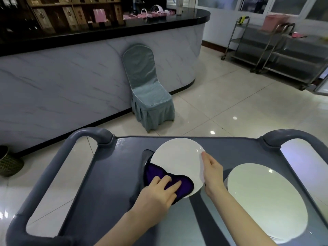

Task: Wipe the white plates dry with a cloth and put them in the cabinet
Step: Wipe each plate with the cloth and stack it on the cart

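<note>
Standing at grey plastic service cart. The round white glazed plate sits over the middle of the cart top, apparently lifted a little clear of it, face up toward the camera. Right hand grips its rim at about 3 to 4 o'clock on the plate, fingers wrapped round the edge, one finger laid along the rim toward 2. Left hand presses the purple, dark-edged wiping cloth onto the plate at 7 o'clock. The fingers lie spread and fairly straight on top, the thumb is out of sight, and the cloth looks folded over the rim there. A second large white plate lies flat on the cart at 4 o'clock from the first, untouched and close to the right wrist. No cabinet in view. A chair in a pale green fabric cover stands at 12 o'clock against the marble-patterned counter front. Handling judgement: the plate is rigid, moderately heavy and brittle, and its glossy glaze is likely slick if wet. The rim is the only real purchase, so hold opposite edges, keep the cloth between fingers and glaze for friction, and turn the plate through the hands rather than let go. The cloth is soft and limp and conforms to the rim. A plate dropped on the tiled floor would break.
</note>
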Demonstrator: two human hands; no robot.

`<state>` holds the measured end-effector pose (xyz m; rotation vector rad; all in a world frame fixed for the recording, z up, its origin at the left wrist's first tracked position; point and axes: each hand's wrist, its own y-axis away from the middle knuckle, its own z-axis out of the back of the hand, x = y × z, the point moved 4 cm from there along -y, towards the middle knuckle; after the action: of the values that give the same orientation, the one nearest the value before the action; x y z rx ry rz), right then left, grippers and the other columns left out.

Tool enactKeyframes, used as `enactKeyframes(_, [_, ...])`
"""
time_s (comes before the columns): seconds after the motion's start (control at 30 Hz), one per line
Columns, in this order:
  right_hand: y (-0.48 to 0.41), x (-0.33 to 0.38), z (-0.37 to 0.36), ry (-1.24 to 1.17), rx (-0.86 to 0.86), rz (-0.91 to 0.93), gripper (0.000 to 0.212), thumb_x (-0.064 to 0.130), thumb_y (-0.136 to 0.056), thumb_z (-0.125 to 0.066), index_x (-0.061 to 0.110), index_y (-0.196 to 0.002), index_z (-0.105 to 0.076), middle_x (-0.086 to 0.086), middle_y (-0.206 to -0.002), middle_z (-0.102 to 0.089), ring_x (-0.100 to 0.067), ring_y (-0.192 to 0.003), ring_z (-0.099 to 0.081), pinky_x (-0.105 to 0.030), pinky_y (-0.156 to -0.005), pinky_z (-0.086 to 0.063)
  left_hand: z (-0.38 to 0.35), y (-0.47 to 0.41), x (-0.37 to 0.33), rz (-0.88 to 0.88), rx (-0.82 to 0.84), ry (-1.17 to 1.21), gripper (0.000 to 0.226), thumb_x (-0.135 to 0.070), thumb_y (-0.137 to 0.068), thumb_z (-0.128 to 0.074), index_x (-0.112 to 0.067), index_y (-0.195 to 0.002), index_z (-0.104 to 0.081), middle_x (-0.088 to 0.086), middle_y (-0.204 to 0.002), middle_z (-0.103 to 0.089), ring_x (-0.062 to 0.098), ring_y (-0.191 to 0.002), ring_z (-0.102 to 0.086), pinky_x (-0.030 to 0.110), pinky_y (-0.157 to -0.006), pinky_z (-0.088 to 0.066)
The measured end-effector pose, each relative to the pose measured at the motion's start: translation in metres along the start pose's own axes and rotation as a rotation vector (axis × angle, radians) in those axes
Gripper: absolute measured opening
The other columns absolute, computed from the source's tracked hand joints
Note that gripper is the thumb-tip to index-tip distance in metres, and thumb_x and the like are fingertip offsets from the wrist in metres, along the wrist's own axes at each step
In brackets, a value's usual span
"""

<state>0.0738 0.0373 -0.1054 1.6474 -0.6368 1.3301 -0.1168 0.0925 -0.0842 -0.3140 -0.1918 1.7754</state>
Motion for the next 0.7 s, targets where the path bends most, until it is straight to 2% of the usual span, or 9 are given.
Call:
enactKeyframes(0.07, [0.0,0.002,0.0,-0.04,-0.029,-0.006,0.036,0.03,-0.101,-0.054,0.033,-0.071,-0.073,0.021,-0.071,-0.072,-0.008,-0.08,-0.064,-0.024,-0.066,-0.048,0.007,-0.006,-0.001,0.062,0.011,-0.021,0.03,-0.026,-0.083,-0.074,-0.025,-0.113,-0.073,-0.004,-0.104,-0.068,0.017,-0.072,-0.058,0.024,-0.039,-0.046])
enactKeyframes(0.13, [0.0,0.005,-0.002,-0.071,-0.032,-0.021,0.031,0.031,-0.101,-0.054,0.031,-0.075,-0.072,0.019,-0.073,-0.073,-0.011,-0.084,-0.065,-0.026,-0.067,-0.049,0.015,-0.017,-0.004,0.056,0.027,0.026,0.033,-0.031,-0.086,-0.069,-0.028,-0.12,-0.07,-0.007,-0.107,-0.067,0.016,-0.08,-0.061,0.026,-0.044,-0.049])
enactKeyframes(0.23, [0.001,0.009,-0.004,-0.067,0.0,-0.038,0.03,0.033,-0.1,-0.056,0.028,-0.076,-0.073,0.014,-0.079,-0.073,-0.016,-0.088,-0.066,-0.033,-0.078,-0.054,0.014,-0.032,-0.006,-0.065,0.089,0.062,0.035,-0.033,-0.097,-0.054,-0.024,-0.13,-0.063,-0.004,-0.126,-0.061,0.019,-0.109,-0.059,0.033,-0.085,-0.051])
enactKeyframes(0.33, [0.004,0.012,-0.003,-0.077,0.015,-0.051,0.025,0.034,-0.1,-0.055,0.026,-0.084,-0.072,0.004,-0.093,-0.074,-0.02,-0.096,-0.068,-0.04,-0.091,-0.055,-0.002,-0.034,-0.003,-0.058,0.197,0.242,0.045,-0.029,-0.106,-0.036,-0.016,-0.15,-0.039,0.003,-0.154,-0.035,0.019,-0.141,-0.032,0.029,-0.118,-0.022])
enactKeyframes(0.4, [0.007,0.012,-0.003,-0.095,0.018,-0.058,0.023,0.035,-0.101,-0.054,0.026,-0.088,-0.071,0.001,-0.098,-0.075,-0.021,-0.098,-0.068,-0.041,-0.093,-0.055,-0.018,-0.033,-0.006,-0.021,0.218,0.263,0.05,-0.027,-0.108,-0.029,-0.018,-0.156,-0.022,-0.003,-0.163,-0.014,0.012,-0.151,-0.008,0.019,-0.12,0.001])
enactKeyframes(0.47, [0.012,0.008,-0.005,-0.083,0.024,-0.055,0.027,0.034,-0.101,-0.054,0.024,-0.085,-0.072,0.003,-0.089,-0.076,-0.021,-0.091,-0.068,-0.039,-0.086,-0.056,-0.03,-0.035,-0.003,0.079,0.237,0.301,0.052,-0.029,-0.108,-0.027,-0.021,-0.157,-0.012,-0.008,-0.164,-0.001,0.009,-0.151,0.005,0.022,-0.121,0.006])
enactKeyframes(0.53, [0.015,0.006,-0.006,-0.06,0.022,-0.025,0.033,0.032,-0.1,-0.056,0.016,-0.075,-0.071,0.004,-0.078,-0.073,-0.021,-0.083,-0.065,-0.037,-0.081,-0.054,-0.034,-0.04,0.013,0.252,0.233,0.356,0.055,-0.032,-0.106,-0.03,-0.023,-0.157,-0.013,-0.01,-0.163,0.001,0.01,-0.151,0.001,0.031,-0.123,-0.004])
enactKeyframes(0.6, [0.016,0.008,-0.003,-0.056,0.015,0.0,0.035,0.03,-0.099,-0.057,0.022,-0.069,-0.073,0.008,-0.074,-0.071,-0.018,-0.082,-0.062,-0.036,-0.081,-0.053,-0.03,-0.044,0.035,0.371,0.184,0.321,0.055,-0.032,-0.105,-0.032,-0.022,-0.157,-0.018,-0.008,-0.163,-0.004,0.013,-0.149,-0.012,0.034,-0.12,-0.015])
enactKeyframes(0.7, [0.014,0.02,0.004,-0.072,-0.002,0.019,0.039,0.031,-0.1,-0.058,0.04,-0.066,-0.076,0.021,-0.071,-0.072,-0.014,-0.083,-0.064,-0.031,-0.078,-0.053,-0.019,-0.042,0.044,0.317,0.135,0.252,0.055,-0.031,-0.103,-0.035,-0.02,-0.156,-0.024,-0.01,-0.164,-0.002,0.013,-0.146,-0.019,0.032,-0.119,-0.02])
